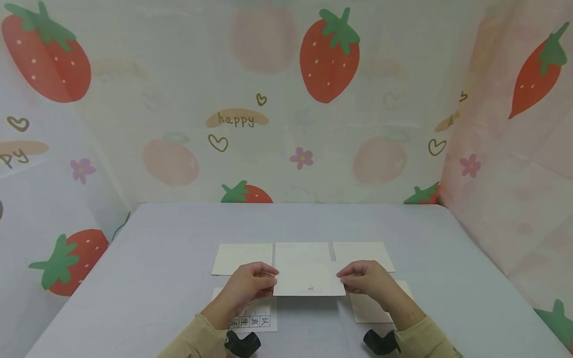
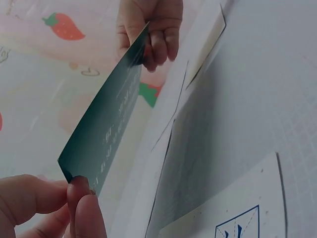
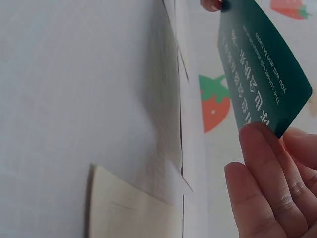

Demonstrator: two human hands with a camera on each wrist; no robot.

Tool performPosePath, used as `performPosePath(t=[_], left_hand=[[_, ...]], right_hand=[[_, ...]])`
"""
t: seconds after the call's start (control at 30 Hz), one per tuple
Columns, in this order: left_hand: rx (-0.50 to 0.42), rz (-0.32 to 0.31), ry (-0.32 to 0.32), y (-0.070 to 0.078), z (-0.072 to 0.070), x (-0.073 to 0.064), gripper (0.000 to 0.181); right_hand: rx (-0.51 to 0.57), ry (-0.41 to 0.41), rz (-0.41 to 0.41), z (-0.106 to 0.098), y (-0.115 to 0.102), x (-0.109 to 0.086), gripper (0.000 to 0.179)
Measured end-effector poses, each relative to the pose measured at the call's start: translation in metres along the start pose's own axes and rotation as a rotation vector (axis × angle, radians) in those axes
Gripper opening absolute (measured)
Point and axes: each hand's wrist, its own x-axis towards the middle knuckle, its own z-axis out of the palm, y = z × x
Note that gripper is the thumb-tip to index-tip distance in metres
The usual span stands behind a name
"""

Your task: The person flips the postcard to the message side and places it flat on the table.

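Between my two hands a card [image 1: 309, 282] is held up above the table, its pale side with a small red print facing the head camera. Its underside is dark green with white lettering, as the card [image 3: 270, 74] in the right wrist view shows. My left hand [image 1: 251, 284] pinches the left edge between thumb and fingers. At the opposite edge, my right hand [image 1: 369, 282] pinches the card the same way. Below my left hand lies a card with boxed characters [image 1: 252, 322], partly covered by that hand. A blank-looking pale card [image 1: 369, 311] lies under my right hand.
Behind the held card, a row of three pale cards lies on the white table [image 1: 170, 278]: a left card [image 1: 241, 254], a middle card [image 1: 302, 251] and a right card [image 1: 362, 252]. A strawberry-patterned cloth [image 1: 286, 159] hangs at the table's back and sides.
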Motion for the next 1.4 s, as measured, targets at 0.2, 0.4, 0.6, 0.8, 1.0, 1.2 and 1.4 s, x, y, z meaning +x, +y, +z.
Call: performPosePath(t=[0.2,0.4,0.6,0.8,1.0,1.2,1.4], left_hand=[[-0.018,0.017,0.015,0.0,0.001,0.0,0.032],[-0.02,0.009,0.039,-0.001,0.002,0.001,0.042],[-0.006,0.002,0.054,-0.002,0.002,0.002,0.047],[-0.008,0.016,0.04,-0.004,0.004,0.003,0.044],[0.028,0.017,0.039,-0.006,0.006,0.003,0.04],[0.107,0.013,0.033,-0.005,0.007,0.002,0.038],[0.172,-0.025,0.034,-0.003,0.007,-0.002,0.033]], right_hand=[[-0.003,0.026,-0.006,0.002,0.0,0.0,0.02],[-0.008,0.058,0.001,0.003,0.0,0.001,0.018],[-0.019,0.093,0.031,0.005,0.0,0.002,0.015],[-0.03,0.119,0.047,0.006,0.002,0.004,0.018],[-0.048,0.124,0.07,0.006,0.004,0.005,0.027],[-0.078,0.102,0.072,0.005,0.007,0.004,0.023],[-0.123,0.099,0.083,0.005,0.011,0.004,0.016]])
